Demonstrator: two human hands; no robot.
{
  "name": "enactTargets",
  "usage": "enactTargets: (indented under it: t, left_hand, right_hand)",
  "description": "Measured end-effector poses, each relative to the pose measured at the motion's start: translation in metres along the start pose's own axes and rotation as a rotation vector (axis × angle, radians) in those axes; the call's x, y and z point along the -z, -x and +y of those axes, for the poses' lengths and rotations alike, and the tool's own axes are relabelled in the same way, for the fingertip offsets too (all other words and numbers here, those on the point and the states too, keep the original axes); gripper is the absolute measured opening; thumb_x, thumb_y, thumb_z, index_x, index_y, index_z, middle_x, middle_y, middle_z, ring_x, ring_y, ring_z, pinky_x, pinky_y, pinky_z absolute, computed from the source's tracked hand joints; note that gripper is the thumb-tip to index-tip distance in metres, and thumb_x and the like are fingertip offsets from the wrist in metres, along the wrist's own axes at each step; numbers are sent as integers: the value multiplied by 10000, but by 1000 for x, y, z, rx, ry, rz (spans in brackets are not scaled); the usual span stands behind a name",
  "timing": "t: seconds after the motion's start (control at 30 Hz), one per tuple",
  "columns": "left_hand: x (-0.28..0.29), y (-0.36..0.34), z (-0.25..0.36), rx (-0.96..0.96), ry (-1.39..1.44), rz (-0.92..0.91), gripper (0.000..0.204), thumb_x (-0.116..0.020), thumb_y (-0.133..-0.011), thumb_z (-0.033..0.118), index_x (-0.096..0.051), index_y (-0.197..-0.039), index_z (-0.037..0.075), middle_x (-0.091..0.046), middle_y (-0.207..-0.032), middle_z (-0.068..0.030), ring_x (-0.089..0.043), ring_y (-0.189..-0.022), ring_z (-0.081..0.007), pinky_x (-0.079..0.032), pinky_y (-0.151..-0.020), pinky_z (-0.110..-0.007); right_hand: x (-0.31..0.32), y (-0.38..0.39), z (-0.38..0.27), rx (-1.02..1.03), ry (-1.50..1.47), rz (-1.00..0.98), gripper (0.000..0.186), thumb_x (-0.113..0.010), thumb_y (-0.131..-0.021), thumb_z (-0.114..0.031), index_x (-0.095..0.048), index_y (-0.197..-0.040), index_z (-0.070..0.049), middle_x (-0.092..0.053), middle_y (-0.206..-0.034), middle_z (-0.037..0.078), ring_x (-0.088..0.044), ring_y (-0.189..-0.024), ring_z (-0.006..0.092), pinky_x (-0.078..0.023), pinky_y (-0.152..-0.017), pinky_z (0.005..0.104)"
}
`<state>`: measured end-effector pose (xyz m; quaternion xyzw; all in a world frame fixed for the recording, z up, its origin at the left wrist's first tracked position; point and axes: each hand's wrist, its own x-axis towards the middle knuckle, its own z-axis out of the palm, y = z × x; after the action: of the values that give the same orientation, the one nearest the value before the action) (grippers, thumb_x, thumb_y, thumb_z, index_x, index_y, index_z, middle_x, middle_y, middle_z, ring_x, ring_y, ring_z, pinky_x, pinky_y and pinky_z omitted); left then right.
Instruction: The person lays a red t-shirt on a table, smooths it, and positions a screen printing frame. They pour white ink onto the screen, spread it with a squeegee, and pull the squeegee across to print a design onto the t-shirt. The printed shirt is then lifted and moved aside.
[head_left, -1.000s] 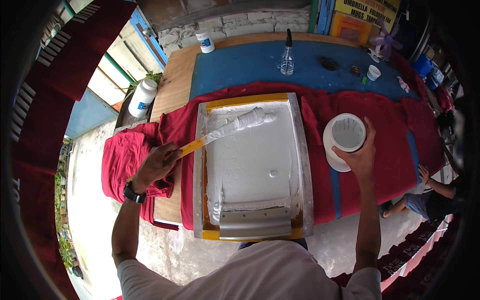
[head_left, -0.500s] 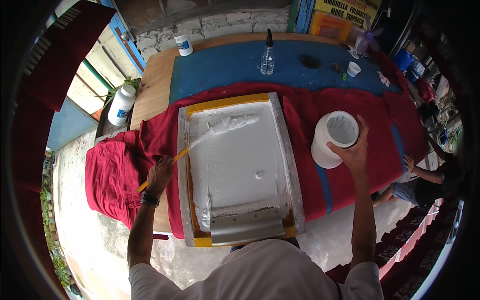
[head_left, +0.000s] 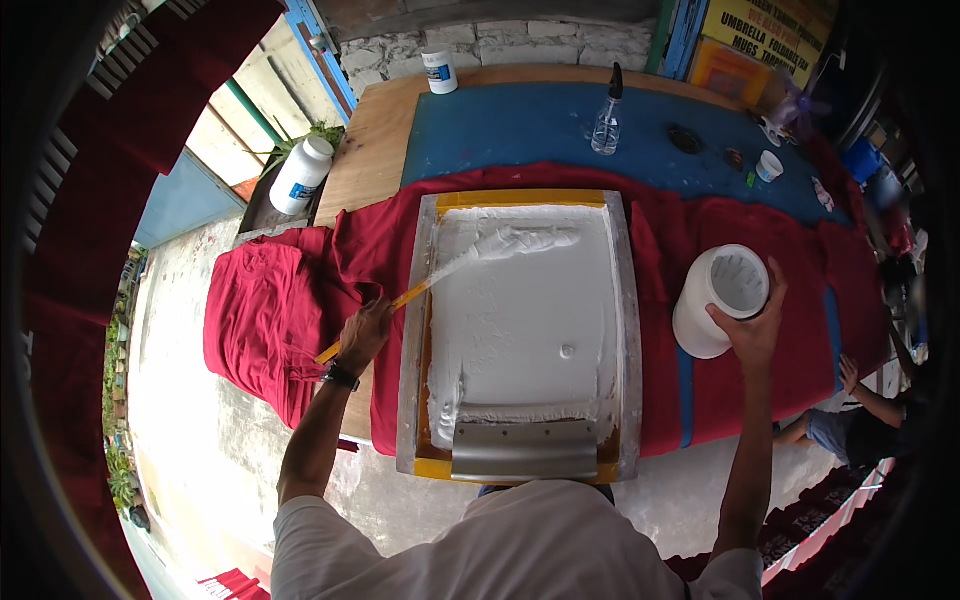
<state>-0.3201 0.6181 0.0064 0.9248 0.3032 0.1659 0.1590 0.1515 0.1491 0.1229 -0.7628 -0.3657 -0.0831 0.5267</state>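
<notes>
My left hand [head_left: 365, 335] is closed on a yellow flat stick [head_left: 410, 294], whose far end is thickly coated in white paste [head_left: 520, 240] and lies over the printing screen [head_left: 520, 330]. The screen has an aluminium frame and a spread of white ink inside; a metal squeegee [head_left: 525, 450] rests along its near edge. To the right, my right hand [head_left: 755, 320] grips an open white plastic jar [head_left: 703, 318] standing tilted over maroon fabric [head_left: 790, 360], with white residue inside it.
A blue board [head_left: 500, 130] on the plywood table holds a spray bottle [head_left: 606, 130] and small cup [head_left: 769, 167]. White containers [head_left: 303, 178] [head_left: 439, 70] stand left and behind. A bundle of maroon shirts [head_left: 255, 320] lies left. Another person's hand [head_left: 850, 375] is at the table's right edge.
The view has shifted and turned slightly. My left hand has moved a little lower along the stick, which still lies over the screen; the jar in my right hand has shifted slightly, its opening turning.
</notes>
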Motion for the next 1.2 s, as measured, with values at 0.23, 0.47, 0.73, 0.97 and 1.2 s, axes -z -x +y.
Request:
enactTargets:
  t: [0.23, 0.47, 0.73, 0.97, 1.2]
  left_hand:
    - [4, 0, 8, 0, -48, 33, 166, -596, -1130, 267, -605, -1131, 101, -707, -995, -191, -697, -864, -500, -523, -658, -622]
    - [13, -6, 20, 73, -57, -9, 179, -583, -1131, 263, -601, -1117, 86, -729, -1004, -223, -705, -912, -505, -531, -704, -625]
    - [18, -3, 8, 61, -65, 34, 152, -598, -1126, 265, -592, -1118, 113, -737, -1000, -227, -705, -906, -515, -531, -697, -643]
    - [24, -2, -6, -35, -50, 2, 121, -574, -1113, 159, -629, -1165, 64, -730, -999, -273, -704, -932, -527, -542, -708, -603]
    - [7, 6, -13, 4, 14, -15, 148, -537, -1150, 146, -586, -1110, 11, -647, -928, -309, -633, -849, -528, -469, -701, -590]
  right_hand:
    - [-3, -1, -1, 22, 22, -17, 1232, -1043, -648, -109, -330, -1650, -50, -583, -1538, 224, -615, -1409, 349, -508, -1197, 490]
    - [-2, -2, -3, 8, 43, -30, 1228, -1037, -655, -117, -329, -1655, -49, -577, -1545, 225, -592, -1433, 347, -488, -1214, 493]
    - [-7, -2, -12, -33, 49, -18, 1238, -1055, -653, -172, -332, -1652, -59, -646, -1485, 225, -650, -1385, 366, -531, -1182, 501]
    - [-7, -2, -16, 4, 149, -6, 1257, -1083, -630, -308, -359, -1625, -47, -660, -1443, 248, -676, -1349, 401, -570, -1120, 539]
    - [-7, -3, -25, -67, 300, -47, 1348, -1065, -593, -463, -327, -1642, -50, -588, -1502, 267, -584, -1406, 486, -421, -1221, 625]
